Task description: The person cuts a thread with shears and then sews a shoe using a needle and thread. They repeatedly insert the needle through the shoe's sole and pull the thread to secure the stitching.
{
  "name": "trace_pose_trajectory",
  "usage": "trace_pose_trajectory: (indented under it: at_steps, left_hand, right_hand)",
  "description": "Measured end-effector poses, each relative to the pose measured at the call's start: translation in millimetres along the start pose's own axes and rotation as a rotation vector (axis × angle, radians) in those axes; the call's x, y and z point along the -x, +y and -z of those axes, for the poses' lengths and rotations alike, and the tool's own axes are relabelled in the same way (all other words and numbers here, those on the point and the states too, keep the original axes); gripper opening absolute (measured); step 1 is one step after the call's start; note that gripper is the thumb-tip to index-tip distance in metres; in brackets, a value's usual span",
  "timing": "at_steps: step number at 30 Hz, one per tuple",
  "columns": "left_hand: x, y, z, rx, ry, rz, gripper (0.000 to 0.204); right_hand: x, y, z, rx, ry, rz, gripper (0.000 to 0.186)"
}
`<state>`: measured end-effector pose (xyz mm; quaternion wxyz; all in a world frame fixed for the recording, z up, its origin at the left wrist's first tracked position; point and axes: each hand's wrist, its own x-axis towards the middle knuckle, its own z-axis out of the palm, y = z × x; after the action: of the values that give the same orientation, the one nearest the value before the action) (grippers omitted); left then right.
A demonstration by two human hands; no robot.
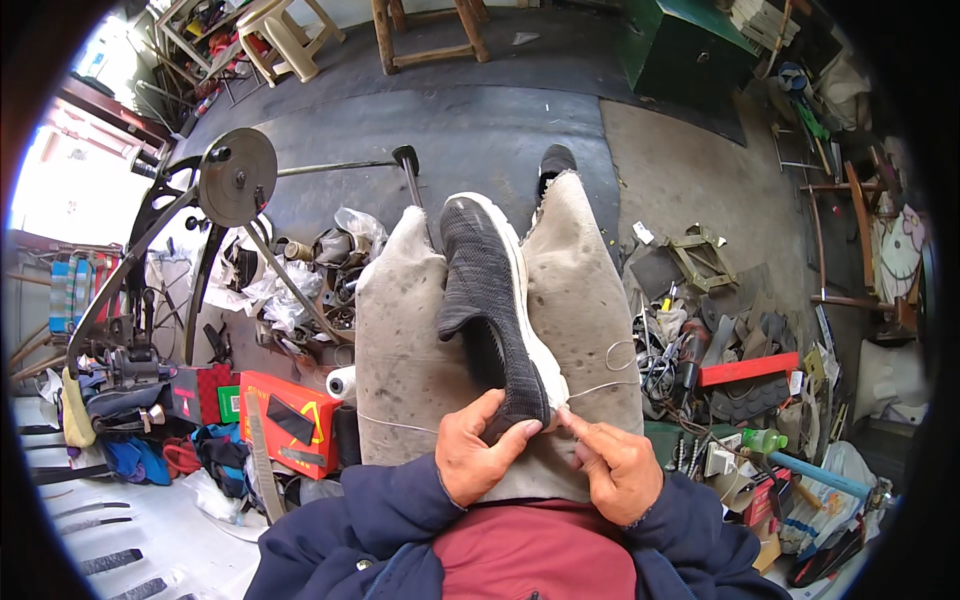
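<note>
A dark grey knit shoe (470, 270) with a white sole (517, 280) lies on a stained beige cloth (390, 330) over my lap, toe pointing away, heel toward me. My left hand (477, 455) grips the heel end, thumb pressed on its back. At the right side of the heel is my right hand (612, 465), index fingertip on the sole, other fingers curled; anything inside them is too small to tell. A thin pale thread (602, 387) runs across the cloth from both sides of the shoe. A white spool (342, 382) sits at the left.
A cast-metal machine with a wheel (238, 176) stands at left, beside scattered scraps and a red shoebox (285, 430). Tools, a red bar (745, 368) and a blue-handled hammer (820, 478) crowd the right. A plastic stool (288, 40), wooden stool (430, 55) and green cabinet (680, 50) stand ahead.
</note>
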<state>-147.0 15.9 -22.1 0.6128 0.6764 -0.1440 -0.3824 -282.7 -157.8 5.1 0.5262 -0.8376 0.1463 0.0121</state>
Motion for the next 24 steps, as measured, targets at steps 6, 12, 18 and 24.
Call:
trace_pose_trajectory:
  at_steps: [6,12,18,24]
  left_hand:
    - [0.4,1.9,0.9,-0.06,0.006,-0.046,0.023]
    - [0.1,-1.7,5.1,-0.12,0.052,-0.036,0.017]
    - [-1.9,-18.8,9.3,-0.139,0.087,-0.125,0.02]
    - [-7.9,-36.4,7.6,-0.172,0.102,-0.253,0.025]
  right_hand:
    - [-15.6,-16.6,16.3,0.213,-0.112,-0.005,0.05]
    - [-61.6,-19.1,42.9,-0.01,-0.352,-0.144,0.028]
    - [-75.1,-23.4,35.7,0.145,-0.384,-0.022,0.03]
    - [-78.0,-15.8,27.9,0.132,-0.388,-0.272,0.032]
